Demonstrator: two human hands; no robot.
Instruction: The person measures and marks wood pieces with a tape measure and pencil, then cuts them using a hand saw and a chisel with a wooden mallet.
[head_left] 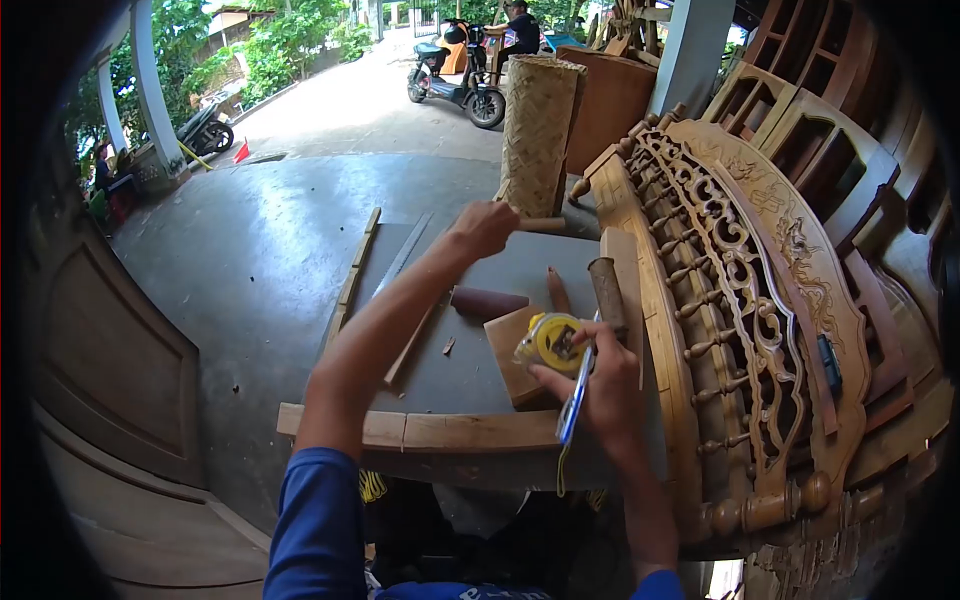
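Observation:
My right hand (608, 380) is closed around a yellow tape measure (552, 342), held over a wooden block (510, 350) on the grey tabletop (470, 375). A slim blue and white strip (575, 405) runs down from the same hand, and a yellow cord hangs below it. Stretched out to the far edge of the table, my left hand (485, 228) is closed by the end of a short wooden piece (541, 224); I cannot tell what its fingers hold. Near my right hand lie a brown cylinder (606, 290) and a pointed wooden piece (558, 290).
A curved wooden strip (430, 430) lies along the near edge. A dark red roll (488, 301) and a metal ruler (403, 255) rest on the table. Carved wooden panels (740, 260) lean at right. Beyond stand a rolled woven mat (540, 135), a scooter (460, 85) and a person (520, 30).

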